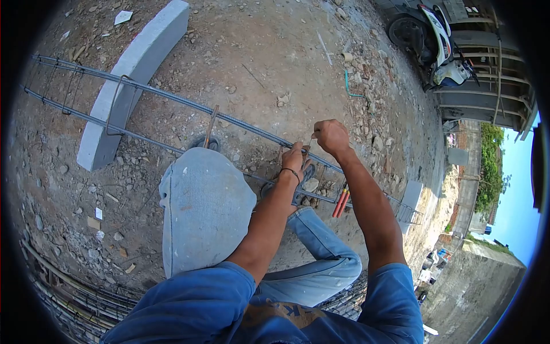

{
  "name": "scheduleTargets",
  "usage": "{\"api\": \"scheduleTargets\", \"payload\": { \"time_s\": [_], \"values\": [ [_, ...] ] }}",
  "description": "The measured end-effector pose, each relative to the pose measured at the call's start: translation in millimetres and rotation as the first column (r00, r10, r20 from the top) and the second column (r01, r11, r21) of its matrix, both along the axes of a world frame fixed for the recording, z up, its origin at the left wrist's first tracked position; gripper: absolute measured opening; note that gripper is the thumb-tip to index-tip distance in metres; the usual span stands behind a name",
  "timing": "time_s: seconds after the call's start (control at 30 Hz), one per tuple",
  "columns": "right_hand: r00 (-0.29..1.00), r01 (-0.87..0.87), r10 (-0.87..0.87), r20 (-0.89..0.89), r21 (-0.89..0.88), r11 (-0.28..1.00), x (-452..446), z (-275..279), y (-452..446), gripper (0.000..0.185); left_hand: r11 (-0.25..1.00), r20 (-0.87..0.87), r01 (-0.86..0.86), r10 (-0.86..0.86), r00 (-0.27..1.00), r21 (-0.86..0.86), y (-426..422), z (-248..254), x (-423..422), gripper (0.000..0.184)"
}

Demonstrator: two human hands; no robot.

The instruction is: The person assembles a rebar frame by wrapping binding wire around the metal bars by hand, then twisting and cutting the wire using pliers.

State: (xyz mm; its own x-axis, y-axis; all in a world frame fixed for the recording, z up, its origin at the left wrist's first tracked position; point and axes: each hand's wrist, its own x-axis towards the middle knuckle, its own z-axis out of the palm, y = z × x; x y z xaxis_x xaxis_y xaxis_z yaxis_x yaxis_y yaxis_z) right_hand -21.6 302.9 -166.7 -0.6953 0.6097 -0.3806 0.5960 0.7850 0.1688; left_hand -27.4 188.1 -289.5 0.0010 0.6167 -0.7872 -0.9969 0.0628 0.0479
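Observation:
A long cage of steel bars [189,104] with square stirrups runs across the view, just past my knees. My left hand [293,159], with a dark band at the wrist, is closed at the cage where a rusty stirrup meets the bars; what its fingers grip is too small to tell. To its right, slightly beyond the bars, my right hand [332,137] is closed on a thin wire [311,141] that reaches down toward the stirrup. Pliers with red handles [342,202] hang on the near bar below my right forearm.
A pale concrete block [134,80] supports the cage at the left, another block [411,200] at the right. More rebar cages [69,298] lie at the lower left. A motorcycle [438,46] stands at the upper right. Stones and rubble cover the ground.

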Motion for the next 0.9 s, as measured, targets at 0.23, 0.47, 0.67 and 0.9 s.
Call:
{"api": "scheduleTargets", "payload": {
  "time_s": [0.23, 0.47, 0.67, 0.9],
  "values": [
    [0.972, 0.235, -0.236, 0.002, -0.098, 0.967, 30.9, -20.4, 8.6, 0.027, 0.998, -0.068, -0.055, 0.054, 0.996, -0.014, 4.1, -9.6, 6.0, 0.024],
    [0.871, 0.487, -0.384, 0.305, -0.626, 0.609, 32.8, 37.3, -13.2, 0.027, 0.994, -0.153, -0.061, 0.046, 0.987, -0.090, 10.5, -7.7, 8.0, 0.023],
    [0.033, 0.494, -0.944, -0.328, -0.816, 0.301, 124.1, 88.4, -6.7, 0.026, 0.990, -0.193, -0.049, 0.023, 0.981, -0.129, 12.3, -13.7, 14.5, 0.024],
    [0.537, 0.788, -0.824, -0.180, -0.243, 0.566, 281.2, -67.9, -95.7, 0.052, 0.994, -0.102, -0.058, 0.048, 0.994, -0.098, 6.4, -2.1, 5.5, 0.022]
  ]
}}
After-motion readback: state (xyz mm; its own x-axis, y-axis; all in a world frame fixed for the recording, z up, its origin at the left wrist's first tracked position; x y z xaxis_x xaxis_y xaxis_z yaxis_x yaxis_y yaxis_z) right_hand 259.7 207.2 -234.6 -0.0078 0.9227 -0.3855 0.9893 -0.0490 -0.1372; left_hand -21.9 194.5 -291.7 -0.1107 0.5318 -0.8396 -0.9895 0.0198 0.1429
